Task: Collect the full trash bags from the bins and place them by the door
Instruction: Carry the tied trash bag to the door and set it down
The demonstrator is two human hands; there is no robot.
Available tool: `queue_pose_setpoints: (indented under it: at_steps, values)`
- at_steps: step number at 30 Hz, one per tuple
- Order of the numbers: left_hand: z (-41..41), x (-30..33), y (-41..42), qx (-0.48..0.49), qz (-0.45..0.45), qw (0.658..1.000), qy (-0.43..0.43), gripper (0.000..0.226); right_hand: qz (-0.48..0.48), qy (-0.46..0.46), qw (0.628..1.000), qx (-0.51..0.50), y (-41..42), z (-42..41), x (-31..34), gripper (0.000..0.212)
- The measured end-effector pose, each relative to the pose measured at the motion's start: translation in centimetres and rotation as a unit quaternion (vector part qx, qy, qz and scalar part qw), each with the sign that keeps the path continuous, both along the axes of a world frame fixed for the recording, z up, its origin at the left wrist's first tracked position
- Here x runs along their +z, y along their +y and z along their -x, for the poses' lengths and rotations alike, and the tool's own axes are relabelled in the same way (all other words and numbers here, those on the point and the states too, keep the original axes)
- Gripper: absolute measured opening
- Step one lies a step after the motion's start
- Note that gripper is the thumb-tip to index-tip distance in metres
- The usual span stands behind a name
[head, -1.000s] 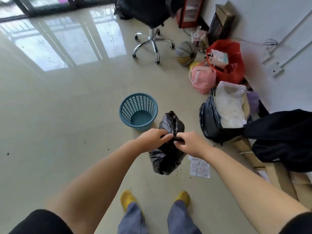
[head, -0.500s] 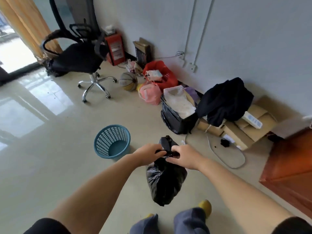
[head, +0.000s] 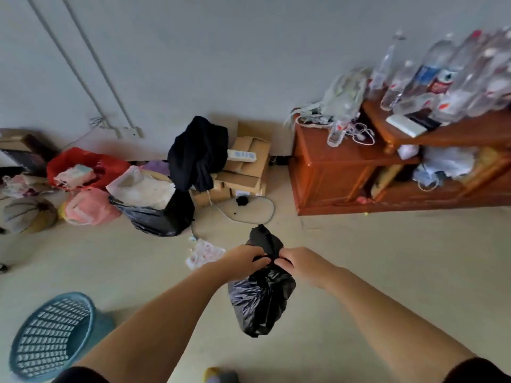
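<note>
A small full black trash bag (head: 260,302) hangs in the air in front of me, its gathered neck sticking up between my hands. My left hand (head: 243,259) and my right hand (head: 297,265) both pinch that neck, fingertips nearly touching. The empty teal plastic bin (head: 49,335) stands on the floor at the lower left, well apart from the bag. No door is in view.
Along the wall lie a larger open black bag (head: 163,217), a red bag (head: 85,164), a pink bag (head: 88,207), a ball (head: 26,215), cardboard boxes (head: 243,172) and black clothing (head: 199,153). A wooden cabinet (head: 331,172) with several plastic bottles stands at the right. A paper scrap (head: 203,254) lies on the floor.
My view has swung to the right: the bin slid to the lower left and the wooden cabinet came into view. Both hands kept their grip on the bag's neck.
</note>
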State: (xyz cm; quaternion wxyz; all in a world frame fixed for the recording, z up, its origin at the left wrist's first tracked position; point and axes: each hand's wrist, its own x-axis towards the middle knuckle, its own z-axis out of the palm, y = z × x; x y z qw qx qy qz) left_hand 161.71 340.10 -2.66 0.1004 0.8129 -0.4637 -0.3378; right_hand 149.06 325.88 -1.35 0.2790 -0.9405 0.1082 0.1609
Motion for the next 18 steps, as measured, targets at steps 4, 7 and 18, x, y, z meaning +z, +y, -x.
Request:
queue_pose_setpoints:
  at_steps: [4,7,18]
  values:
    - [7.2,0.8,-9.7,-0.075,0.014,0.997,-0.002,0.034,0.038,0.006,0.998,-0.049,-8.2,9.0,0.5,0.034]
    - [13.2,1.8,-17.4,-0.136,0.020,0.990,0.005,0.031,0.062,0.006,0.994,-0.090,-14.1,16.3,1.3,0.034]
    - [33.0,4.7,-41.6,-0.385,0.021,0.923,-0.003,0.027,0.099,0.006,0.946,-0.308,-30.8,39.1,2.4,0.029]
